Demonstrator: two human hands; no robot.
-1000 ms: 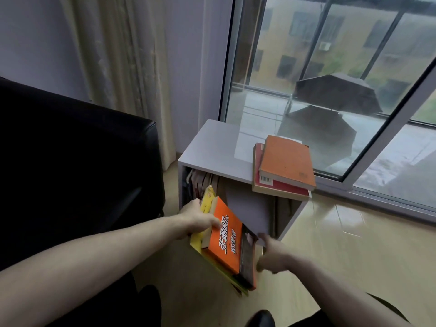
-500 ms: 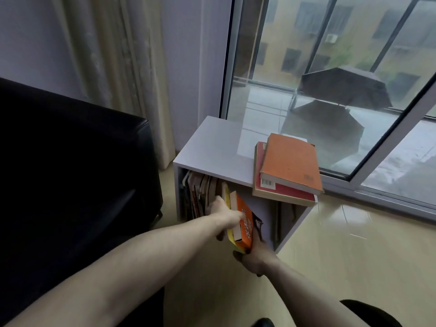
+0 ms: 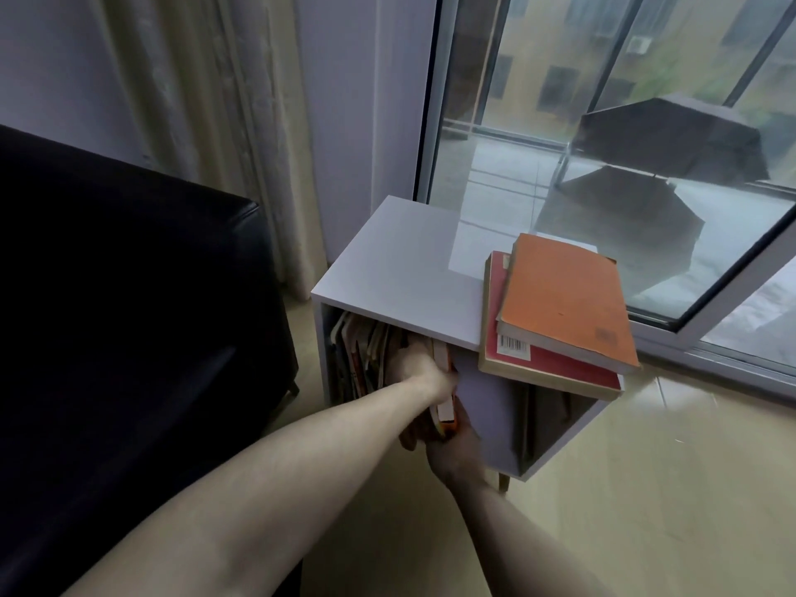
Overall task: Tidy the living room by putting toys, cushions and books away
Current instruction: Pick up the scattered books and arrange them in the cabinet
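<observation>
Head view, both hands (image 3: 424,368) (image 3: 452,450) gripping upright books (image 3: 575,413), inside white shelf (image 3: 400,269)

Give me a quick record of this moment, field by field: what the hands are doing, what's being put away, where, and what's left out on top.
Left hand: grips the top of the held books
Right hand: supports them from below
Held books: upright, partly inside the cabinet
Compartment: left one, already holding a leaning row of books
On top: orange book lying on a red book, overhanging the front edge
Left of cabinet: black sofa
Behind: window
</observation>
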